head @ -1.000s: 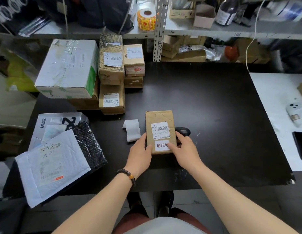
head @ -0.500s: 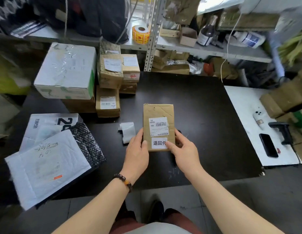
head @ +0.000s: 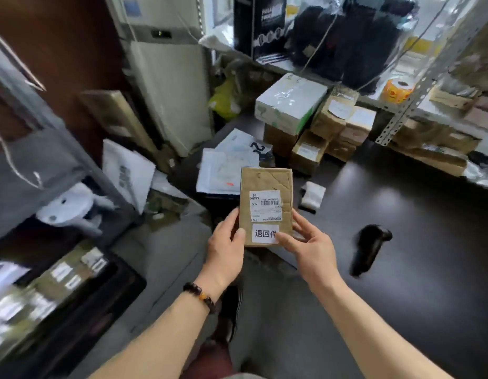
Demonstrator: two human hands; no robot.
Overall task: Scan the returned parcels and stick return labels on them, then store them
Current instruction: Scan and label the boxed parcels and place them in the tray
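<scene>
Parcel [head: 266, 206] looks light and stiff; left hand [head: 228, 246] and right hand [head: 309, 246] grip its 6 o'clock corners.

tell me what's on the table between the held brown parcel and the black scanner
In the head view, bare dark tabletop lies between the brown parcel and the black scanner; only the right hand intrudes.

A cramped parcel depot or warehouse back room — taped cardboard boxes [head: 330, 129] with shipping labels stacked on a black work table [head: 417, 228], white mailer bags [head: 226, 165] heaped beside them. Perforated metal shelving [head: 401, 110] holds more cartons and a roll of orange stickers [head: 397, 91]. A dark handheld scanner [head: 370, 248] lies on the table — more labelled packages [head: 65, 277] fill a crate at left.
</scene>
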